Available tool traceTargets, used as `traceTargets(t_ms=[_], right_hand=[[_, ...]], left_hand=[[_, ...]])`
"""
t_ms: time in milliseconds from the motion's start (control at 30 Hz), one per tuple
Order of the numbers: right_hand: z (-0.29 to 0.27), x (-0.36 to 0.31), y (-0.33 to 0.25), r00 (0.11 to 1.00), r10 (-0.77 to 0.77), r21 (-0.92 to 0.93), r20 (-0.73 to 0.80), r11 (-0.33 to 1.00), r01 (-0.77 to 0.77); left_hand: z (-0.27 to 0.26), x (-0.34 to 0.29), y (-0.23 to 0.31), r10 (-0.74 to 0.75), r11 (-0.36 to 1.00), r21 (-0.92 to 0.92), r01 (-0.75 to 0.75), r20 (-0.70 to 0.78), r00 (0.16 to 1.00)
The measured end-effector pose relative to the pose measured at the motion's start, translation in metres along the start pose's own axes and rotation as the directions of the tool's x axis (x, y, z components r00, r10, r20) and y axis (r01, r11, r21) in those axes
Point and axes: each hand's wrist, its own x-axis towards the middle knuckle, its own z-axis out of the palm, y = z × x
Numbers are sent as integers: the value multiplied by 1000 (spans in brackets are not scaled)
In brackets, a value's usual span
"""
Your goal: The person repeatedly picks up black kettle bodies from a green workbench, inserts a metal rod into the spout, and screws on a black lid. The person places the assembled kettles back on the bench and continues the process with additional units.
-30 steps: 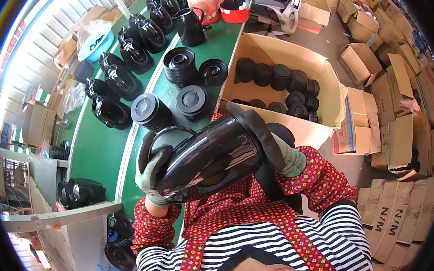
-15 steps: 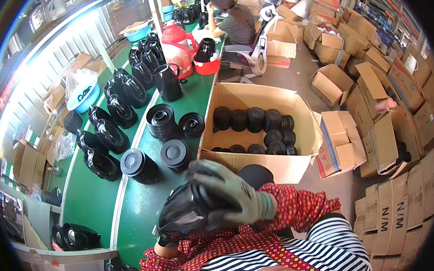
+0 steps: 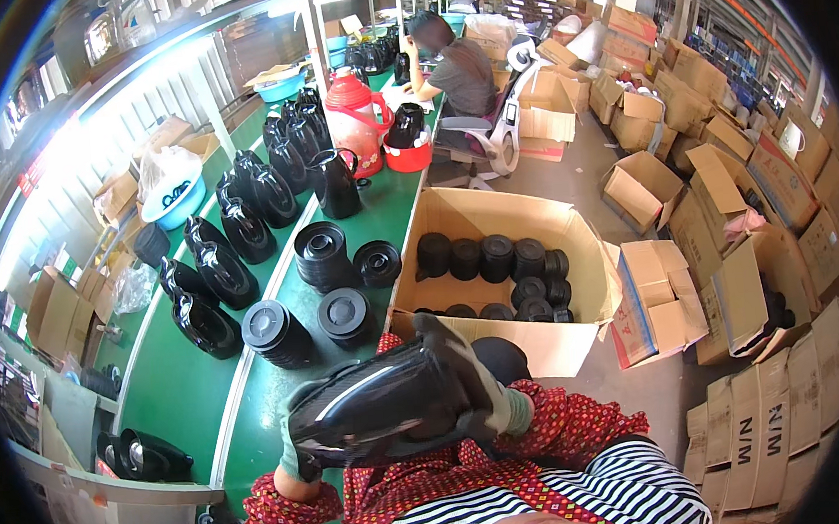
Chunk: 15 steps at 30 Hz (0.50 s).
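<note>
A glossy black jug body [image 3: 381, 413] lies sideways in front of my body, held between both hands. My left hand [image 3: 295, 452], in a grey-green glove, grips its left end; most of those fingers are hidden behind the jug. Against the right end presses my gloved right hand [image 3: 479, 378], its fingers wrapped round the rim. Just beyond, on the green worktop [image 3: 173, 397], stand stacks of ribbed black round parts: a grey-topped stack [image 3: 272, 331], a second stack [image 3: 344, 315], a tall ring stack [image 3: 323, 253] and a short one [image 3: 377, 262].
Rows of black jugs [image 3: 218, 269] line the worktop's left side. An open carton [image 3: 530, 346] of black round parts stands to the right. Farther off are a red-and-pink flask [image 3: 352, 132], a red basin [image 3: 408, 157] and a seated person [image 3: 461, 72]. Cartons [image 3: 765, 414] crowd the right.
The jug has turned from a tilted, end-facing position to lying broadside across my front. My right hand has shifted from over its end to its right side. The view has tilted slightly.
</note>
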Motion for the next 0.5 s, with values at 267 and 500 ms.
traceTargets(t_ms=[267, 500], right_hand=[[-11, -21, 5, 703, 684, 687, 195, 416, -596], [-16, -97, 60, 616, 734, 842, 286, 114, -527]], left_hand=[[6, 23, 49, 73, 990, 118, -71, -16, 997], [34, 49, 97, 140, 835, 527, -160, 78, 987]])
